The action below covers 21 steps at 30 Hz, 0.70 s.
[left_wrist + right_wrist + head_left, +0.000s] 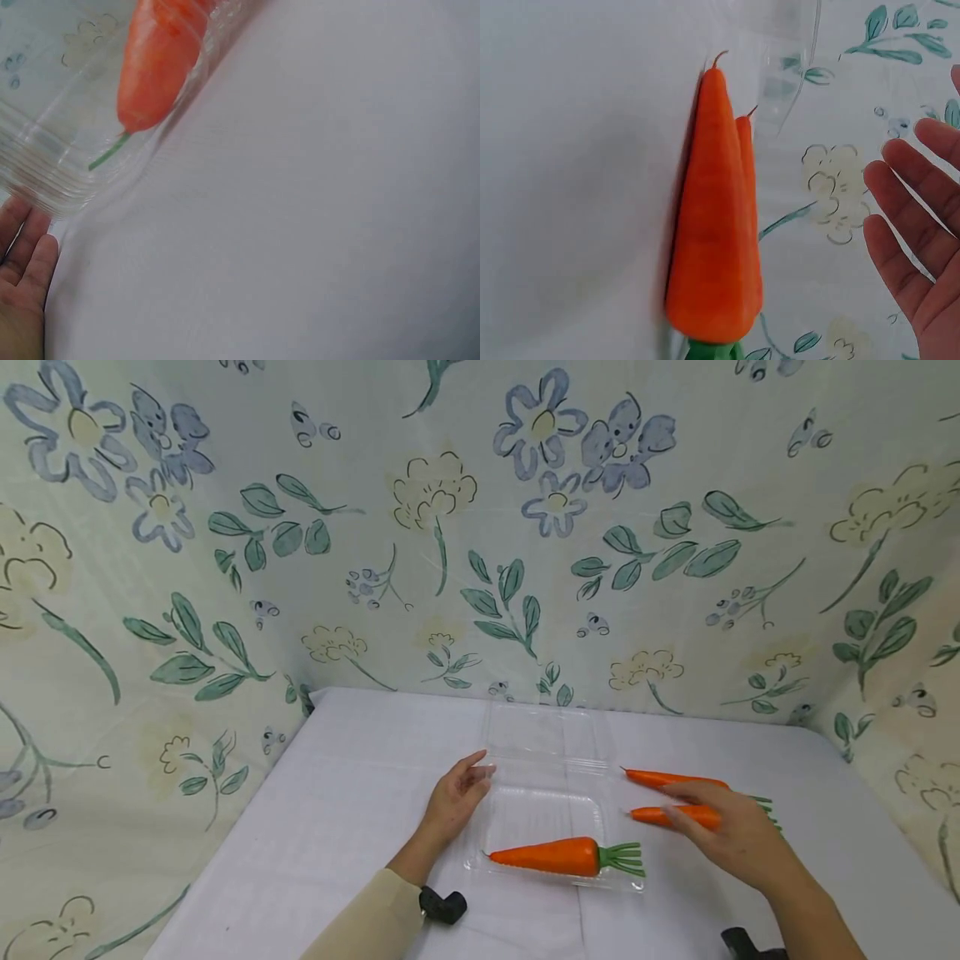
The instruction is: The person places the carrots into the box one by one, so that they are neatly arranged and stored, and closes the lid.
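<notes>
A clear plastic clamshell box (540,806) lies with its lid (528,733) folded back behind it. One orange carrot with a green top (555,857) lies along the box's front side, thin tip to the left; the left wrist view shows this carrot (159,71) through the clear wall. My left hand (453,799) is at the box's left edge, fingers fairly straight. To the right of the box are two more carrots, a rear one (675,778) and a nearer one (652,815). Over them is my right hand (738,835), its fingers spread and holding nothing in the right wrist view.
A white cloth (360,802) covers the table. Behind it and at both sides hangs a curtain (420,568) printed with flowers and leaves. Black wrist mounts (444,906) sit on both forearms.
</notes>
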Motion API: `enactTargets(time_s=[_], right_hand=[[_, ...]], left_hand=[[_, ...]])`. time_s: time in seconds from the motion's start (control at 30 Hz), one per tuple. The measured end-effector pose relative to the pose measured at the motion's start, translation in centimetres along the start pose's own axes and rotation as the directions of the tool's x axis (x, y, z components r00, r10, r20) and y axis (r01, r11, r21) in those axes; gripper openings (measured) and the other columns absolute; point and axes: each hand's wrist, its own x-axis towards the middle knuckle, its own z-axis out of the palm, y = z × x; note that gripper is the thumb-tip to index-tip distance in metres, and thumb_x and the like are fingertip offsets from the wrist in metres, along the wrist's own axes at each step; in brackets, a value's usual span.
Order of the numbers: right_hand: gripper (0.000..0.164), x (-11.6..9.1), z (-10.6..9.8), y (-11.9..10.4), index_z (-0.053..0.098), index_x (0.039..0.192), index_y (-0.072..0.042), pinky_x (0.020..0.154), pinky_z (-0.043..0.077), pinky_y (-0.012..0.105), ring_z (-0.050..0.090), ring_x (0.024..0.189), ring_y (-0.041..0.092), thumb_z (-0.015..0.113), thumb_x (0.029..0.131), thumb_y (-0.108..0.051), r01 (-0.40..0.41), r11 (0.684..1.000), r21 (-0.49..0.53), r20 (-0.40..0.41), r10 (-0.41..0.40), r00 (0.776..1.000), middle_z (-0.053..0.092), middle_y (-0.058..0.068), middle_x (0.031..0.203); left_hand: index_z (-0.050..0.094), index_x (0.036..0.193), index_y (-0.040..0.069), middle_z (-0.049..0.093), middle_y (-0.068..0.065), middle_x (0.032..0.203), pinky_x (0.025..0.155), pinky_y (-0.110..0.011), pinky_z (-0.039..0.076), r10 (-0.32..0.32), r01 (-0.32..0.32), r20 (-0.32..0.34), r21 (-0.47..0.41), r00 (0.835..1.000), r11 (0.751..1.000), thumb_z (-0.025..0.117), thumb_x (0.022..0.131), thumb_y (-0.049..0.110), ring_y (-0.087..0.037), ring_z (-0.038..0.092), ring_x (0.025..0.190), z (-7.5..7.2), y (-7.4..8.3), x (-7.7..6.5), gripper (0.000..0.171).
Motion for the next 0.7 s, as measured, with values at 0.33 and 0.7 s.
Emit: enactTargets(time_s=[0.33, 0.7], right_hand=[[0.065, -0.1, 0.1, 6.6, 0.065, 0.129, -0.002, 0.091, 0.049, 0.072, 0.054, 0.117, 0.051, 0.072, 0.09, -0.054, -0.188, 0.98, -0.066, 0.021, 0.19, 0.982, 0.06, 0.032, 0.132], [0.075, -0.1, 0.6, 9.2, 0.061, 0.133, -0.001, 0.095, 0.046, 0.074, 0.047, 0.12, 0.055, 0.077, 0.084, -0.055, -0.273, 0.957, -0.102, 0.101, 0.283, 0.954, 0.051, 0.035, 0.135]], left_hand=[[0.05, 0.151, 0.018, 0.07, -0.006, 0.134, 0.112, -0.045, 0.049, -0.005, 0.005, -0.001, -0.018, 1.0, 1.0, 0.06, 0.101, 0.022, -0.027, 0.064, 0.128, 0.1, -0.1, -0.1, 0.051], [0.049, 0.151, 0.018, 0.07, -0.006, 0.134, 0.11, -0.044, 0.051, -0.001, 0.001, -0.003, -0.01, 1.0, 1.0, 0.059, 0.102, 0.023, -0.028, 0.064, 0.128, 0.2, -0.2, -0.1, 0.05]])
